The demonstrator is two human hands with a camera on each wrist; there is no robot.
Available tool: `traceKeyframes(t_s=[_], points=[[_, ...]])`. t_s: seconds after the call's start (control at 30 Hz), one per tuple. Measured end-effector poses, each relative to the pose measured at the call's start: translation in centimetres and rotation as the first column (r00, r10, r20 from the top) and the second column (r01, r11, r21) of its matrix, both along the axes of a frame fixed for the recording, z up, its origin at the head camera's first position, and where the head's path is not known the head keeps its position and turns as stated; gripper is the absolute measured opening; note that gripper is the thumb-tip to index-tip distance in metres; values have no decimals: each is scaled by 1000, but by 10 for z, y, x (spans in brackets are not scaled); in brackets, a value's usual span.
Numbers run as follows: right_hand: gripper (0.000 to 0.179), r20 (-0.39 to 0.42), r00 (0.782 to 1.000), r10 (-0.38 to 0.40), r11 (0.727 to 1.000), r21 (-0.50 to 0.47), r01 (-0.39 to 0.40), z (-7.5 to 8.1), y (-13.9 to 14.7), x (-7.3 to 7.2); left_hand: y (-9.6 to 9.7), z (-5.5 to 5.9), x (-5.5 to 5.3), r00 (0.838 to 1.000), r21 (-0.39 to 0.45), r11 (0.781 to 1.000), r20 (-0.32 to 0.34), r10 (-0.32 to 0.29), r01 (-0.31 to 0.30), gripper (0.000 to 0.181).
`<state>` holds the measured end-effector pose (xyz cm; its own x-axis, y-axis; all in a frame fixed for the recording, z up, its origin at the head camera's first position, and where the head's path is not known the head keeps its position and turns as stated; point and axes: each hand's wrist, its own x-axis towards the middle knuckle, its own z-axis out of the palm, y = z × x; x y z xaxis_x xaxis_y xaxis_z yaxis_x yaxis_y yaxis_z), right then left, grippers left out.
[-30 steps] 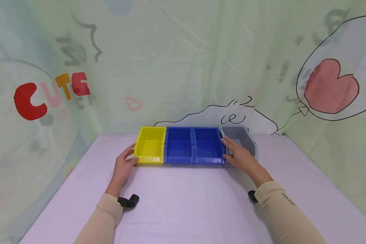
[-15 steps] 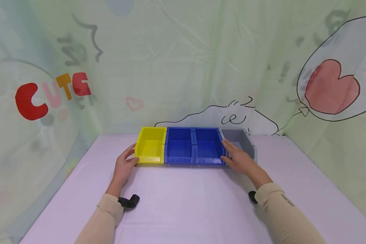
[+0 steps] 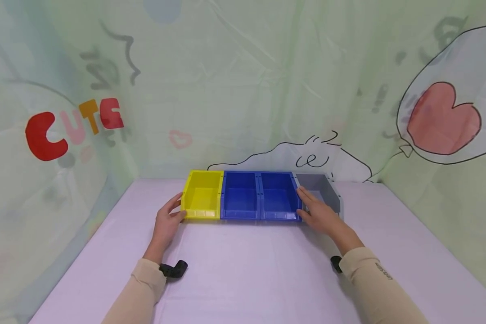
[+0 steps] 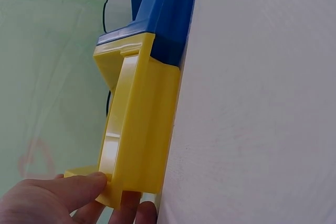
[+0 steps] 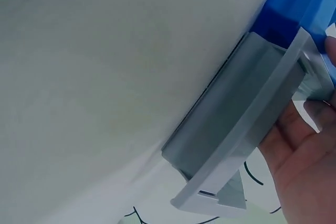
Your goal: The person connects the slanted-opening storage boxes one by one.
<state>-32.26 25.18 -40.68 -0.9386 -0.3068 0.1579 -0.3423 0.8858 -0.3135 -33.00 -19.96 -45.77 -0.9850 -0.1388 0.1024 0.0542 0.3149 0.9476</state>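
A yellow storage bin (image 3: 202,198), two blue storage bins (image 3: 240,198) and a grey storage bin (image 3: 321,193) stand side by side in a row. My left hand (image 3: 167,223) holds the yellow bin at its outer left side. In the left wrist view its thumb (image 4: 86,184) lies on the front corner, with the other fingers bent around the side. My right hand (image 3: 320,216) reaches over the grey bin and holds the adjoining walls where grey meets blue. The right wrist view shows its fingers partly hidden behind the grey bin's front lip.
The row stands near the back of a table with a pale lilac cloth (image 3: 243,274). Behind and at both sides hang printed curtains (image 3: 243,90). Black wrist cameras (image 3: 175,269) sit at the cuffs of beige sleeves.
The grey bin has settled from slightly askew to level against the blue bin beside it, with my right hand at that joint. My left hand stays on the yellow bin.
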Motion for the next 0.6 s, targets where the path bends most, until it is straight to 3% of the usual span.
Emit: traceKeyframes(t_s=[0.2,0.33,0.47,0.6], points=[[71,11,1000,-7,1000,-7,7,-3,0,-2,3,2,1,1000,-3,1000,-2,16,-16,61],[75,32,999,-4,999,-53,6,-1,-1,0,4,8,0,1000,-45,999,16,8,-7,59],[79,22,1000,-11,997,-79,13,5,-4,5,1,20,1,1000,-176,984,-8,-21,20,57],[77,-42,999,-8,998,-68,5,9,-7,14,-1,34,7,994,-362,932,-88,-70,33,57]])
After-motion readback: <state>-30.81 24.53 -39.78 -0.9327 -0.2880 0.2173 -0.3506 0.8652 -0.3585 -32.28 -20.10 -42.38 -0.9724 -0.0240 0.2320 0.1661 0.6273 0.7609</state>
